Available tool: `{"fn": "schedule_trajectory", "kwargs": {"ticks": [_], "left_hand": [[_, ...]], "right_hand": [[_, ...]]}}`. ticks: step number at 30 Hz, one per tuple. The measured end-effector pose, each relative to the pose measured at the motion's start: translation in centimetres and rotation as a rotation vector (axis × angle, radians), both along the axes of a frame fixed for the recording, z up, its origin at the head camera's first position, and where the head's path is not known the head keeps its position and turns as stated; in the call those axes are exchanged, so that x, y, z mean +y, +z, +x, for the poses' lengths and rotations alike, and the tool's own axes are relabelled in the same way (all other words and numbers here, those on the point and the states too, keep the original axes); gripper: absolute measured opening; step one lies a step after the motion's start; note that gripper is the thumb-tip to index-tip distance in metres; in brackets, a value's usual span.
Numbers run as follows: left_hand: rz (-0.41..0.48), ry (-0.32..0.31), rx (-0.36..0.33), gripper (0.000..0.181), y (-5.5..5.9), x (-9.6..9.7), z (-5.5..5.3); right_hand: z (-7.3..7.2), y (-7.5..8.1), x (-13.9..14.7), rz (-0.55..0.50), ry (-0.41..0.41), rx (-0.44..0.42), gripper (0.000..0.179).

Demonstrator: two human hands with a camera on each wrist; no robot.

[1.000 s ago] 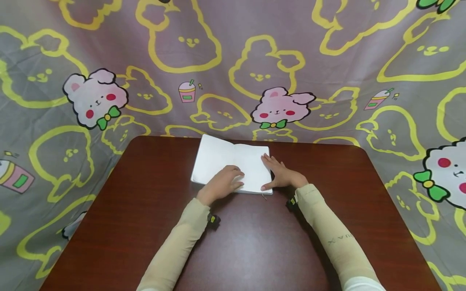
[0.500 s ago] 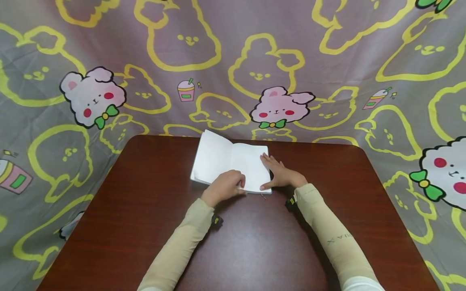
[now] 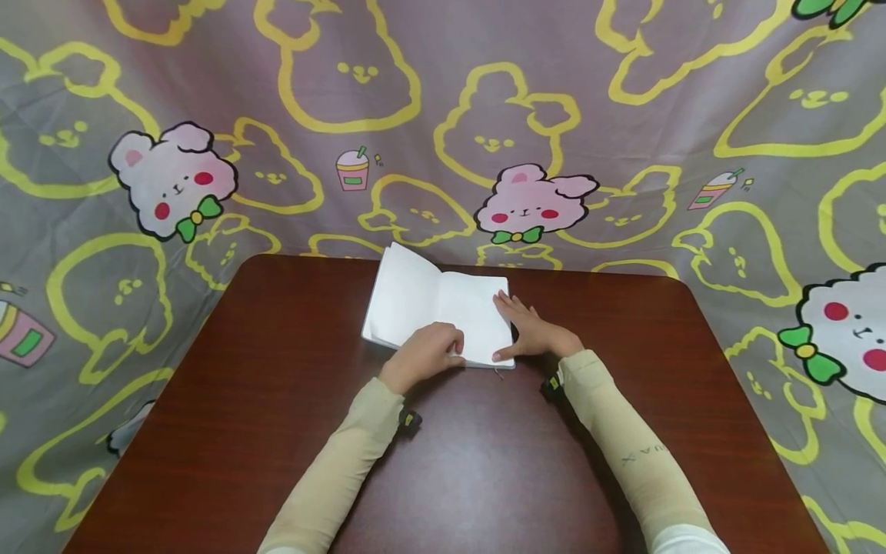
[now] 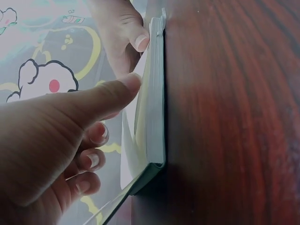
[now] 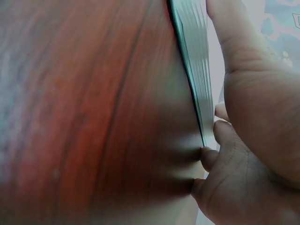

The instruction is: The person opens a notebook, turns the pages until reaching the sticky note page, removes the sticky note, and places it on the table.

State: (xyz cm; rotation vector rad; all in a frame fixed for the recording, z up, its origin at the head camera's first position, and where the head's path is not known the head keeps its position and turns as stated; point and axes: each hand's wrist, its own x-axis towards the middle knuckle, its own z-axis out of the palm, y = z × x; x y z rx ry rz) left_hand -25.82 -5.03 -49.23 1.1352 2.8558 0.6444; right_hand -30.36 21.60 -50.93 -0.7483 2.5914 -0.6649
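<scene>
An open notebook (image 3: 477,304) with blank white pages and a dark green cover lies at the back of the table, its left side tilted up. At its front edge is my left hand (image 3: 425,354), fingers curled and thumb low. The left wrist view shows that thumb (image 4: 126,84) against the edge of a raised notebook page (image 4: 127,140), pinching it against the index finger, which is partly hidden. My right hand (image 3: 536,331) spreads over the right page's outer edge, thumb at the near corner. In the right wrist view, its fingers (image 5: 211,157) reach past the page edges (image 5: 199,61).
The dark red-brown wooden table (image 3: 242,400) reflects light near its front. A thin ribbon bookmark (image 3: 498,373) sticks out below the notebook. A patterned cloth (image 3: 415,92) hangs behind and along both sides of the table.
My left hand shifted slightly toward the notebook's front edge, its fingers curling and leaving the page surface. The notebook's left side has risen a little. My right hand stays in place.
</scene>
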Motion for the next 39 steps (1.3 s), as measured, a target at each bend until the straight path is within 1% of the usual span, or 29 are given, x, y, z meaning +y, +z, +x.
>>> {"fn": "schedule_trajectory", "kwargs": {"ticks": [4,8,14,18,22,27,32,36,39], "left_hand": [[0.004,-0.006,0.005,0.019,0.4,-0.2,0.2],[-0.002,0.006,0.015,0.018,0.7,-0.5,0.4],[-0.012,0.015,0.075,0.018,1.0,-0.9,0.7],[-0.012,0.012,0.115,0.017,1.1,-1.1,0.8],[-0.025,0.017,0.132,0.016,1.2,-1.5,1.0],[-0.014,0.018,0.159,0.015,1.4,-2.0,1.3],[0.005,0.022,0.225,0.011,1.4,-2.4,1.5],[0.018,0.048,0.277,0.009,1.3,-2.7,1.7],[0.036,0.081,0.295,0.008,1.0,-2.8,1.8]], "right_hand": [[0.0,0.0,0.2,-0.028,0.013,-0.003,0.125],[0.2,0.3,0.6,-0.074,0.021,-0.018,0.124],[0.3,0.4,1.0,-0.114,0.024,-0.027,0.128],[0.3,0.2,1.3,-0.113,0.004,-0.036,0.132],[0.3,-0.1,1.6,-0.116,-0.004,-0.031,0.135],[0.2,-0.3,1.7,-0.12,-0.009,-0.026,0.131],[0.1,-0.1,1.5,-0.123,-0.005,-0.027,0.126],[0.1,0.1,1.1,-0.095,0.002,-0.01,0.123],[0.2,0.1,0.9,-0.08,0.001,-0.004,0.122]]}}
